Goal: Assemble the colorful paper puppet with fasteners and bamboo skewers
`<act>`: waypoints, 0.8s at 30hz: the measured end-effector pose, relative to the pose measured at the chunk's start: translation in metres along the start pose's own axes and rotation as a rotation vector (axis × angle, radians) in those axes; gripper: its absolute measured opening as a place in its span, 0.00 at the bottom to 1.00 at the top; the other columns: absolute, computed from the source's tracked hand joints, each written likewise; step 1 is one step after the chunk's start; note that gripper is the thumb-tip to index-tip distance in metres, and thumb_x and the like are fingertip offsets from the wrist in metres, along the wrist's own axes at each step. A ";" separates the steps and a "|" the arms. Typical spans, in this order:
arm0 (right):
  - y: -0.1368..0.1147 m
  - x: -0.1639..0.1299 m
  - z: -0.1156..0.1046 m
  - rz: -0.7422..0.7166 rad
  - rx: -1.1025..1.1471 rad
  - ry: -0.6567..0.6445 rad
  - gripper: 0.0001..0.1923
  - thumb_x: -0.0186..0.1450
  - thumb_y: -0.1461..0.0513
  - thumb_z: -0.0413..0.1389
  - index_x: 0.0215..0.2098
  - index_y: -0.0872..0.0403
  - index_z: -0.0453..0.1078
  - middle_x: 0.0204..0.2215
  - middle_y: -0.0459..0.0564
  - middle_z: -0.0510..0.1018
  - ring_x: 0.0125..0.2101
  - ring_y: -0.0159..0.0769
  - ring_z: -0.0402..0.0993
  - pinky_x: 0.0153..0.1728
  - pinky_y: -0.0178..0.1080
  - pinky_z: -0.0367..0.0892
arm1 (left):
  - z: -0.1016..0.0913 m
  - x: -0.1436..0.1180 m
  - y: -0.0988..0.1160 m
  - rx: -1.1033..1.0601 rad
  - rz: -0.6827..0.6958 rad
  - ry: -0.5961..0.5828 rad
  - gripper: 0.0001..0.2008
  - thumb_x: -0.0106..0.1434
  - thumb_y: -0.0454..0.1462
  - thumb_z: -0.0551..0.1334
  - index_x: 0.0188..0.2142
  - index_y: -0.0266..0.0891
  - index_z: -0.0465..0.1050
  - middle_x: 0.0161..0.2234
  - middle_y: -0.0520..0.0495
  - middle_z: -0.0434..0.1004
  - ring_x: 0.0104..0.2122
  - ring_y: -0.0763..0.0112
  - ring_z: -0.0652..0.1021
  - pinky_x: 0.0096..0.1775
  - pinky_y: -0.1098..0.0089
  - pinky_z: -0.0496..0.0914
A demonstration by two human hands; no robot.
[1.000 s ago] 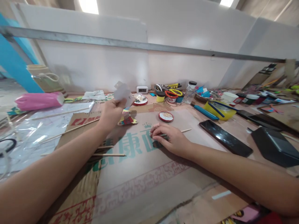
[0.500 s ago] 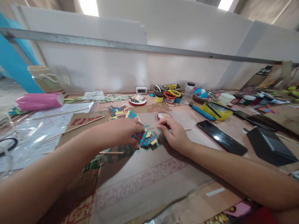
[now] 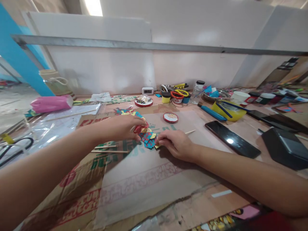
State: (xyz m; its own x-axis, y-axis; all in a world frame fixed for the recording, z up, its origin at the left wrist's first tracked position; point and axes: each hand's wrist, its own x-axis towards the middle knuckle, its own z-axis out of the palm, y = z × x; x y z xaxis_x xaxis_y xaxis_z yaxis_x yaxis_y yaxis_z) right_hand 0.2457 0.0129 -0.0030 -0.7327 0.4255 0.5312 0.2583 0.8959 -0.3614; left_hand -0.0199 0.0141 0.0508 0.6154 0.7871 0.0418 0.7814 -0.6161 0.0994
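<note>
Centrally, both on one flat painted paper puppet [image 3: 146, 136] in teal, red and yellow: left hand [image 3: 121, 126] pinching its red part, right hand [image 3: 174, 144] pressing its edge, fingers together. Bare cardboard sheet [image 3: 149, 179] nearer; one black phone [image 3: 232, 139] right; two wooden sticks [image 3: 109, 149] left.

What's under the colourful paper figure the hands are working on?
The figure lies on a flattened cardboard sheet with green print. Both hands cover parts of it, hiding what is beneath them.
</note>
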 end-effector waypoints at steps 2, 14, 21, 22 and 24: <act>-0.001 0.000 0.001 -0.015 -0.024 -0.057 0.08 0.71 0.63 0.49 0.38 0.54 0.69 0.30 0.48 0.81 0.28 0.34 0.76 0.30 0.34 0.64 | 0.014 -0.001 0.000 0.004 0.042 -0.008 0.23 0.62 0.48 0.64 0.55 0.46 0.72 0.56 0.47 0.74 0.53 0.61 0.75 0.51 0.66 0.68; -0.002 0.001 -0.001 -0.006 -0.056 -0.084 0.09 0.71 0.62 0.49 0.37 0.54 0.69 0.29 0.49 0.81 0.28 0.35 0.76 0.30 0.34 0.64 | 0.029 0.001 0.019 0.167 0.078 0.227 0.12 0.69 0.36 0.55 0.47 0.45 0.76 0.48 0.47 0.79 0.44 0.65 0.79 0.43 0.68 0.72; 0.003 0.001 0.000 0.106 -0.121 0.006 0.09 0.71 0.61 0.49 0.40 0.55 0.70 0.30 0.50 0.80 0.28 0.35 0.76 0.31 0.34 0.63 | 0.034 -0.037 -0.012 0.094 0.092 0.206 0.14 0.67 0.34 0.55 0.48 0.46 0.74 0.51 0.50 0.77 0.46 0.68 0.79 0.46 0.69 0.72; 0.003 0.001 0.000 0.118 -0.134 0.016 0.09 0.70 0.61 0.49 0.40 0.55 0.70 0.30 0.50 0.80 0.28 0.35 0.76 0.30 0.34 0.63 | 0.034 -0.043 -0.014 0.078 0.088 0.198 0.14 0.66 0.32 0.55 0.48 0.46 0.74 0.52 0.50 0.76 0.46 0.68 0.78 0.46 0.69 0.72; 0.003 0.002 0.001 0.138 -0.163 0.028 0.09 0.70 0.61 0.50 0.40 0.55 0.71 0.29 0.50 0.80 0.28 0.36 0.76 0.30 0.35 0.63 | 0.034 -0.053 -0.015 0.054 0.070 0.192 0.17 0.62 0.29 0.54 0.47 0.44 0.73 0.53 0.49 0.75 0.48 0.67 0.77 0.47 0.68 0.72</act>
State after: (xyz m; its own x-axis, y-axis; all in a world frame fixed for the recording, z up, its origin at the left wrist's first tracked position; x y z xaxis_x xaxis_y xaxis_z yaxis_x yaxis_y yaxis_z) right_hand 0.2446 0.0164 -0.0038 -0.6663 0.5469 0.5068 0.4550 0.8367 -0.3047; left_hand -0.0605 -0.0189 0.0135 0.6414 0.7300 0.2360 0.7448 -0.6663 0.0368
